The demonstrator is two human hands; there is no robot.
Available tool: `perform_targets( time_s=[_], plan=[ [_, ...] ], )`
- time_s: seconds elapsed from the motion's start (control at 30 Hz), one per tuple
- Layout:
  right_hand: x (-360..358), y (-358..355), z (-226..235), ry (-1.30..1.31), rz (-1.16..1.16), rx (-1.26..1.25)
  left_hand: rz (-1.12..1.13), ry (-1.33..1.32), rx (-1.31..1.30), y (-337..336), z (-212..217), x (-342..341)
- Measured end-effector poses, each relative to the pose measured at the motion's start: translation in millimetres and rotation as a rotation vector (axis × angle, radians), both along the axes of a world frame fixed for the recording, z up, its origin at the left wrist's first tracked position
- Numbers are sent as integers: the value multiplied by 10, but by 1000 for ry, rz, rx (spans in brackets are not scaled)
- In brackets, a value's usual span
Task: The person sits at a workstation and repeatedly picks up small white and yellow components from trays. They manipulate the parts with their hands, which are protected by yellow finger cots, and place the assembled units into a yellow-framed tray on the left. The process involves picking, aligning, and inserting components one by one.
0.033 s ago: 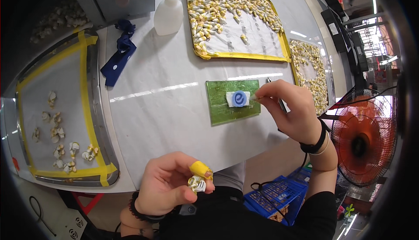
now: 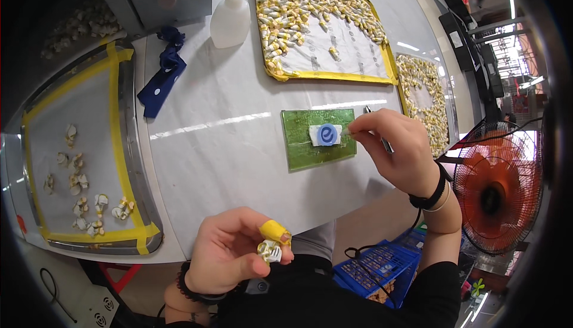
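Observation:
My left hand (image 2: 230, 250), near the table's front edge, pinches a small white ribbed piece (image 2: 270, 253) with yellowish bits. Yellow tape (image 2: 274, 231) is wrapped around one of its fingertips. Over the right side of a green glass-like plate (image 2: 303, 152), my right hand (image 2: 397, 140) has thumb and forefinger pressed together; a tiny pale tip shows there, its kind unclear. Beside those fingertips, a round blue disc (image 2: 327, 134) with a darker mark sits on a white pad (image 2: 316, 139) on the plate. Partly behind my right hand lies a slim metallic tool (image 2: 387, 146).
A yellow-edged tray (image 2: 334, 77) of small white-and-yellow pieces stands at the back, another tray (image 2: 412, 65) right of it. At left is a taped tray (image 2: 122, 155) with several pieces. A pump bottle (image 2: 231, 23), blue cloth strip (image 2: 161, 86), fan (image 2: 498, 193) and blue crate (image 2: 373, 268) surround me.

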State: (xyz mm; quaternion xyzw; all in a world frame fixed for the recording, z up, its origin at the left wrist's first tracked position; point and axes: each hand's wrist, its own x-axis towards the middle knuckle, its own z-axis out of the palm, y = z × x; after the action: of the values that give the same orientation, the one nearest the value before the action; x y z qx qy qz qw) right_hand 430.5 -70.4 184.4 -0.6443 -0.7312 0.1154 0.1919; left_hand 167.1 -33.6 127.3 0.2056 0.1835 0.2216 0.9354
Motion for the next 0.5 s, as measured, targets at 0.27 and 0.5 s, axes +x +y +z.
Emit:
perform_targets(
  time_s=[0.27,0.5],
  plan=[
    [-27,20,-143,-325,215,60,-52,-99,-123,-7,-63,48],
    [-157,80,39,-55,198,163,-139,-154,-275,-6,-23,151]
  ],
)
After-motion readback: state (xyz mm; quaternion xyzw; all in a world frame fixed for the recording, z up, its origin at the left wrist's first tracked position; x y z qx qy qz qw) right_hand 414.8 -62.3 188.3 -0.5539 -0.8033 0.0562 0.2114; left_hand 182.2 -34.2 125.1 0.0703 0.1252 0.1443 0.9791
